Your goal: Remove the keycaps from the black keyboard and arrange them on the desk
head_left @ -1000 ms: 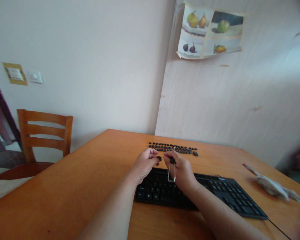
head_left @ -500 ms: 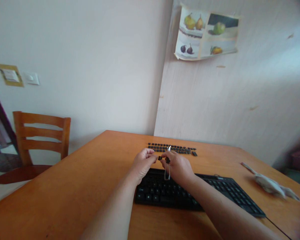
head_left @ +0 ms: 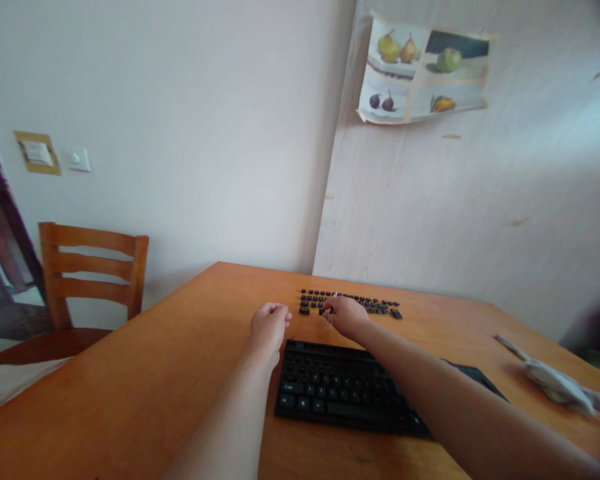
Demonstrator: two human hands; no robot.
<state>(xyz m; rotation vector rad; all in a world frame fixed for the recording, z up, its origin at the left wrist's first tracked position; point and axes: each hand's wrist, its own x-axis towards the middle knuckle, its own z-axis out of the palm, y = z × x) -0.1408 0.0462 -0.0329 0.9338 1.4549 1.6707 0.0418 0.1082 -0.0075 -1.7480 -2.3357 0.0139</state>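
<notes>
My right hand (head_left: 349,315) is over the rows of loose black keycaps (head_left: 375,309) on the far part of the table. It grips a wire keycap puller (head_left: 329,323), whose thin loop hangs below the fingers. A single black keycap (head_left: 321,312) is at its fingertips; whether they still hold it I cannot tell. My left hand (head_left: 270,324) hovers to the left of the rows, fingers curled together with nothing visible in them. Nearer to me lies the black keyboard (head_left: 350,408), its upper rows without caps and its right part hidden under my right forearm.
The wooden table (head_left: 180,373) runs back to the wall. A greyish cloth-like bundle (head_left: 555,385) lies at the right. A wooden chair (head_left: 95,270) stands to the left, beside a pale cloth (head_left: 15,383) at the table's left edge.
My right hand has moved from above the keyboard forward to the keycap rows, with the puller and a keycap. My left hand has drawn back leftward and its fingers have curled in.
</notes>
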